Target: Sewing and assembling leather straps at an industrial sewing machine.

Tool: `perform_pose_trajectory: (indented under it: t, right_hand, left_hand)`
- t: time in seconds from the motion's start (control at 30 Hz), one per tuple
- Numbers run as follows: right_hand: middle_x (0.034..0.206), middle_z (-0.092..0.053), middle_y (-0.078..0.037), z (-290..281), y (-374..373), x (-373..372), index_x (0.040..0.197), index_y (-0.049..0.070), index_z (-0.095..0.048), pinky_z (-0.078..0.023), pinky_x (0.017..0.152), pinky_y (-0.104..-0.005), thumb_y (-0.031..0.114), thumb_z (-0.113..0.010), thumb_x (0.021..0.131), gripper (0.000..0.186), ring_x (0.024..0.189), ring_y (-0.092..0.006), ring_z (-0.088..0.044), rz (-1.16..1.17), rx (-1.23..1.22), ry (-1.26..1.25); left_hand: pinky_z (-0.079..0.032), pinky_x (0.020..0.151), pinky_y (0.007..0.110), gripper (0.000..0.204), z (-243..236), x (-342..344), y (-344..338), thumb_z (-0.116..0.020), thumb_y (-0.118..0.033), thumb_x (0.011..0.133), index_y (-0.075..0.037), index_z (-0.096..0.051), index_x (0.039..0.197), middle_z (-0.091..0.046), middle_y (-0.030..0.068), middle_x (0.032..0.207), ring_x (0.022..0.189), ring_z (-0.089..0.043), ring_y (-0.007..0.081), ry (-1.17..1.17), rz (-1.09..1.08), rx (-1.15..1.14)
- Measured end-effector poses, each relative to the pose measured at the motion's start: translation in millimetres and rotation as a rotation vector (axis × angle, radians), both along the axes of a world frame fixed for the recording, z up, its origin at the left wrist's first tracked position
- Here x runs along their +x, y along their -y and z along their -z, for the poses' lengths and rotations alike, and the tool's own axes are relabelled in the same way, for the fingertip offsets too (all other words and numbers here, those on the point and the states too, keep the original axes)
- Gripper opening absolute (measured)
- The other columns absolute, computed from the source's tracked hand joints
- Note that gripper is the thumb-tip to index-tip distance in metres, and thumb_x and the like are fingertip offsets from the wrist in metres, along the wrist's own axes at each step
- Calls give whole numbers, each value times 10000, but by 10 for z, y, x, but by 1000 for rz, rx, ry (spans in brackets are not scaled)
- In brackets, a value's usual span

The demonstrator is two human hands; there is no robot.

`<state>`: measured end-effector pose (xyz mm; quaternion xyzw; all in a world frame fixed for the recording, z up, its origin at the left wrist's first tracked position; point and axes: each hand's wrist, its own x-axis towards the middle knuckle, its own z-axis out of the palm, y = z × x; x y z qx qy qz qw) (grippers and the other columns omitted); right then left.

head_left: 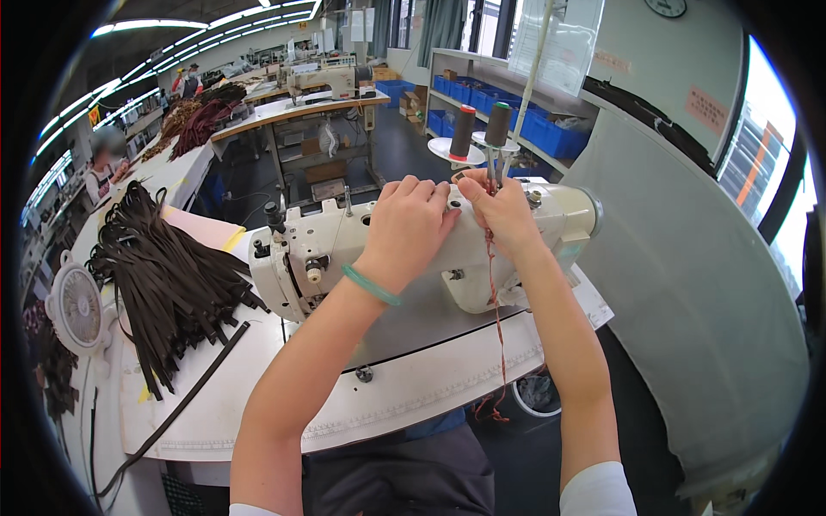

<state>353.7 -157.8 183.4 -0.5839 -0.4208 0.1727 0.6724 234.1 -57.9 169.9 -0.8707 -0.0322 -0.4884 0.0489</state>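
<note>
A slim, pronged metal tool [492,170] stood upright in the right hand [501,211], whose fingers were closed around it, the prongs showing above them. A twisted reddish cord [496,314] hung beneath that hand, past the front edge of the curved white worktop [413,371]. The left hand [409,224], just beside, was over the top of a long cream metal sewing machine [327,234], its fingers bent; whether they pinched anything could not be told. Behind the hands stood two dark thread cones [462,133] on white discs. Left of the machine lay a bundle of dark brown flat straps [172,267], near a round white fan [77,305]. The left forearm hid part of the machine
</note>
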Motion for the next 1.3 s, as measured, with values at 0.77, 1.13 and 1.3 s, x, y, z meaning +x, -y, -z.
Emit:
perform_pose_trajectory:
  t: [0.77,1.13,1.3]
  right_hand:
    - [619,-561,-143,38,592,-236,706,-9,-564,-432,567,-320,241,-634,743,263,598,-230,-551,558,-429,633]
    - [802,-619,-151,-569,-373,-469,816,49,-620,-475,723,-414,170,-517,707,193,810,-315,-597,299,-804,1244]
    - [751,-621,-135,-789,-174,-450,753,52,-617,-472,644,-397,180,-539,700,159,747,-283,-605,-117,-1034,1286]
  left_hand:
    - [-523,635,287,318,450,-753,572,-600,-19,658,-2,-555,972,-596,138,1041,796,-621,230,43,868,-129]
    - [-488,690,331,303,459,-972,518,-616,21,626,-13,-562,922,-586,108,917,801,-579,259,101,794,-180]
    - [-464,662,339,388,397,-1029,314,-610,96,577,-20,-555,944,-552,96,888,781,-542,263,111,629,-312]
